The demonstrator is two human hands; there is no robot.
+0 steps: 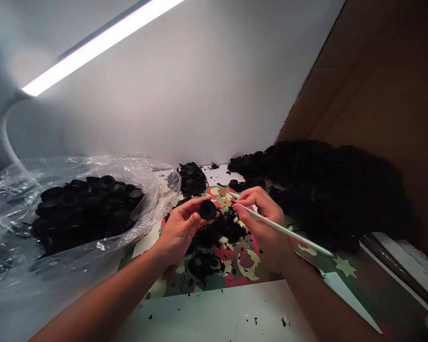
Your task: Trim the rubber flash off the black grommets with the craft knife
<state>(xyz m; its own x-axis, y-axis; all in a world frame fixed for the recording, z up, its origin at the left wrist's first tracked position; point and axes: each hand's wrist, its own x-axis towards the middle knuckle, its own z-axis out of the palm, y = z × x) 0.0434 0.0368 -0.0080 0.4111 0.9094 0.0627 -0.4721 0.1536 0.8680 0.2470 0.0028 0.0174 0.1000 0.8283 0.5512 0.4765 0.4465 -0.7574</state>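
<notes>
Between the thumb and fingers of my left hand (180,228) is a round black rubber-like cap (207,209), its ringed face turned up toward me. A long, slim white tool (288,231) lies in my right hand (262,213), running back over the hand to the lower right. A small dark bit (233,201) shows at the right fingertips; I cannot tell whether it is the tool's tip or a scrap. The two hands are apart, the cap left of the tool. Beneath them is a loose heap of black scraps (221,230) on a patterned sheet (235,259).
A clear plastic bag (157,190) on the left holds many black caps (92,204). Behind the right hand rises a large black pile (328,185), beside a cardboard panel (385,85). A smaller scrap pile (192,178) lies at the back. A lit lamp (103,45) hangs above.
</notes>
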